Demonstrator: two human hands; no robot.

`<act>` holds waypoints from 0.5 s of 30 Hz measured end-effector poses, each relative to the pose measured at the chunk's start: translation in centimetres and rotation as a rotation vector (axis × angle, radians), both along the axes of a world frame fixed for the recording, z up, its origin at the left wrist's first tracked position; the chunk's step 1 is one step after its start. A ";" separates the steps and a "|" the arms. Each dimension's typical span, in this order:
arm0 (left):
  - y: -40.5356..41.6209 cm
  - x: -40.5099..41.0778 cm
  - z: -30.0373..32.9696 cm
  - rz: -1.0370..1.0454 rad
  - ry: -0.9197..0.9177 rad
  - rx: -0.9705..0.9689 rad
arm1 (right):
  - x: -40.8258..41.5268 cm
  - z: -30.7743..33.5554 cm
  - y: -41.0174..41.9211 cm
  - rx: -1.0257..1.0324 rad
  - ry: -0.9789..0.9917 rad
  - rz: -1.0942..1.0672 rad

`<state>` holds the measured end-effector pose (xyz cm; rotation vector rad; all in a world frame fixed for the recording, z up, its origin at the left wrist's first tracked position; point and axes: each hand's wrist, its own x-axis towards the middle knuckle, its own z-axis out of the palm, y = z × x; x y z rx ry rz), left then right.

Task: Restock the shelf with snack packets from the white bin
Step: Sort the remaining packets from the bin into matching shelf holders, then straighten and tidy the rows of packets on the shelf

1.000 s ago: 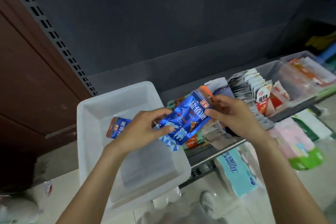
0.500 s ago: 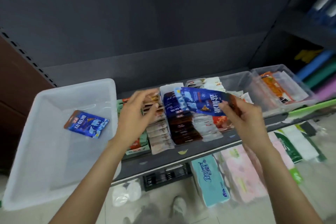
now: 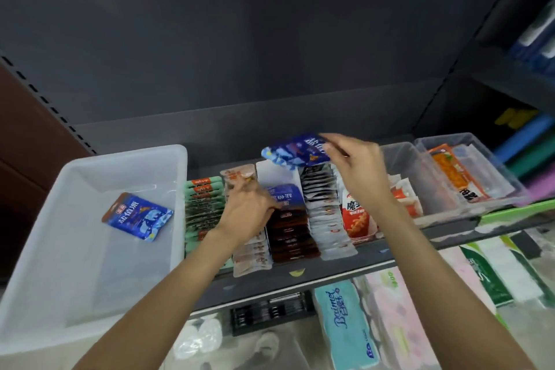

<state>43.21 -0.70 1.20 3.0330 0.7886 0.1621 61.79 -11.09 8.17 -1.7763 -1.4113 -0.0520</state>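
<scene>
The right hand [image 3: 357, 171] pinches a blue snack packet [image 3: 295, 149] above the back of the shelf [image 3: 345, 264] rows, at 12 o'clock. The left hand [image 3: 247, 213], fingers curled, presses into the packet rows [image 3: 288, 228]; whether it grips one cannot be determined. A second blue packet [image 3: 137, 216] lies in the white bin [image 3: 60, 279] at 9 o'clock.

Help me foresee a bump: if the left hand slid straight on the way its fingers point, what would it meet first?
Likely the blue packet standing in the shelf row just beyond the left hand; depth is uncertain.
</scene>
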 end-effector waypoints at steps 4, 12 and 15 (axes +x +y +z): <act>-0.4 -0.1 -0.5 -0.028 -0.014 0.072 | -1.4 -2.0 3.5 -0.272 -0.435 0.057; 0.5 -0.5 -0.5 -0.111 -0.126 0.075 | -4.1 -4.4 5.8 -0.577 -0.804 0.060; 0.9 -1.0 -1.2 -0.169 -0.214 0.037 | -4.4 -5.5 6.3 -0.680 -0.752 0.096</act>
